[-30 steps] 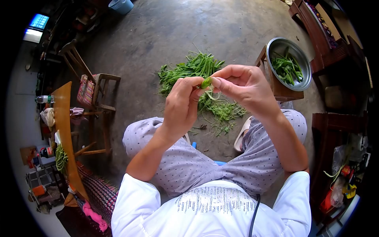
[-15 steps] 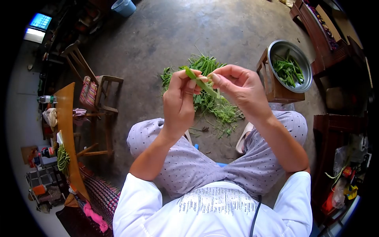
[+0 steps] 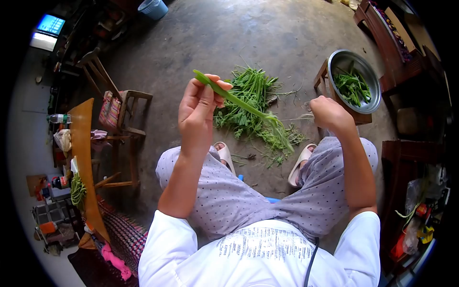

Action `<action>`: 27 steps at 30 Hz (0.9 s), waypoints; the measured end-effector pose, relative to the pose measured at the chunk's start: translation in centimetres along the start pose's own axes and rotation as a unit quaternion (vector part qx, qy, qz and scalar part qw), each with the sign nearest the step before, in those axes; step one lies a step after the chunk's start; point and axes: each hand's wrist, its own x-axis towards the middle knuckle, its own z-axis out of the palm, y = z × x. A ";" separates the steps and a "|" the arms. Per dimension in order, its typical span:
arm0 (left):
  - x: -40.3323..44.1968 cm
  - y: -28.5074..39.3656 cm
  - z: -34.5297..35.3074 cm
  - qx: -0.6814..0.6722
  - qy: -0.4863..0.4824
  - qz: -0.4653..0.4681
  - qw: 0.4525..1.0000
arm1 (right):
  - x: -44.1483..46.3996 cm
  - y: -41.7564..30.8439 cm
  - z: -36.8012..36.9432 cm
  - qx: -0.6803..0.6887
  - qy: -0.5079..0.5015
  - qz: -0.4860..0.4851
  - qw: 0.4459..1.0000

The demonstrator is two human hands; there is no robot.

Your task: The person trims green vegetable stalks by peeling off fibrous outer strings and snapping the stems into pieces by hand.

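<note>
My left hand (image 3: 198, 103) pinches a long green leafy stalk (image 3: 239, 103) near its upper end. The stalk slants down to the right, its lower end pale and frayed. My right hand (image 3: 331, 114) is closed, apart from the stalk and level with its lower part. A thin pale strand (image 3: 302, 116) trails from the fingers of my right hand, blurred by motion. Below the stalk, on the floor, lies a pile of green stalks and leaves (image 3: 251, 88), with finer trimmings (image 3: 282, 143) at its near side.
At the right a metal basin (image 3: 376, 91) with cut green pieces sits on a wooden stool (image 3: 321, 79). My sandalled feet rest near the pile. To the left stand a wooden chair (image 3: 129, 112) and a table (image 3: 82, 138); a blue basket (image 3: 154, 9) is at the back.
My hands have moved apart: the right one went right, away from the stalk, and closed. My left hand shifted left with the stalk, which now shows its full length.
</note>
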 end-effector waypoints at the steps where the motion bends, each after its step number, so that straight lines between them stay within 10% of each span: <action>1: 0.0 0.2 -0.1 0.000 -0.002 0.000 1.000 | 0.6 0.8 0.2 -0.006 -0.058 0.022 0.998; 3: -0.1 0.7 -0.2 0.026 -0.002 0.021 0.999 | 1.1 0.8 -0.3 -0.016 -0.112 0.043 0.993; 5: -0.3 0.6 0.1 0.042 0.001 0.017 0.999 | 1.4 -0.8 -1.4 0.176 0.084 0.010 0.981; 9: -1.0 0.1 1.2 0.162 -0.053 0.051 0.984 | 0.8 -6.6 -7.2 0.491 0.137 -0.033 0.860; 15: -1.4 -2.0 2.1 0.357 -0.066 0.202 0.910 | 0.3 -10.5 -7.8 0.563 0.264 -0.121 0.774; 27: -1.6 -1.6 2.7 0.435 -0.057 0.248 0.863 | 0.3 -10.1 -7.7 0.708 0.132 -0.067 0.690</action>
